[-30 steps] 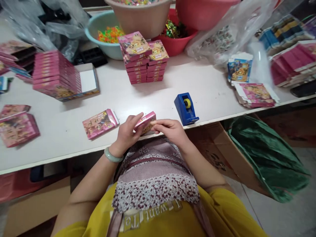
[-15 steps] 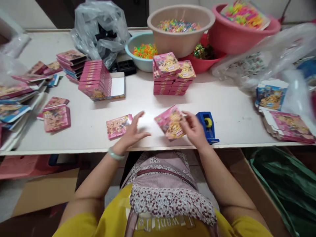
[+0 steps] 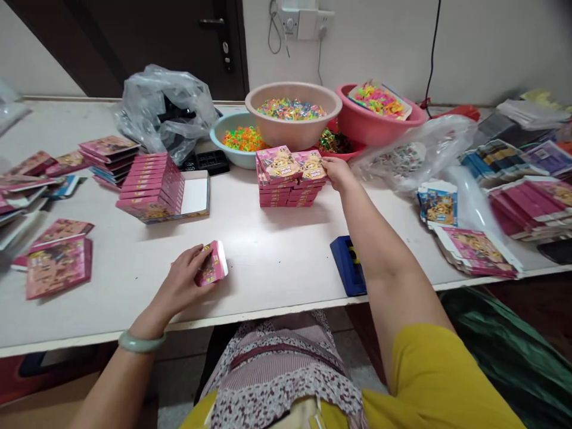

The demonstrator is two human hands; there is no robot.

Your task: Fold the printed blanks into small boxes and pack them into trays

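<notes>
My left hand (image 3: 190,277) is closed around a small pink printed box (image 3: 210,267) at the near part of the table, its white end flap sticking out to the right. My right hand (image 3: 338,173) reaches forward, its fingers pinching the right edge of a pink box (image 3: 309,165) on top of the right pile. Beside it rises the left pile of pink boxes (image 3: 273,193). Under my right forearm, partly hidden, sits a blue tape dispenser (image 3: 345,268).
A row of pink boxes (image 3: 149,185) stands in an open tray (image 3: 196,193). Bowls, including a beige one (image 3: 292,132), line the back. Flattened cartons (image 3: 476,250) lie at right, loose pink boxes (image 3: 58,268) at left. The table's front edge (image 3: 277,311) runs before me.
My right hand has carried its pink box forward to the piles. My left hand has closed on the pink box that lay beside it. The view has tilted up.
</notes>
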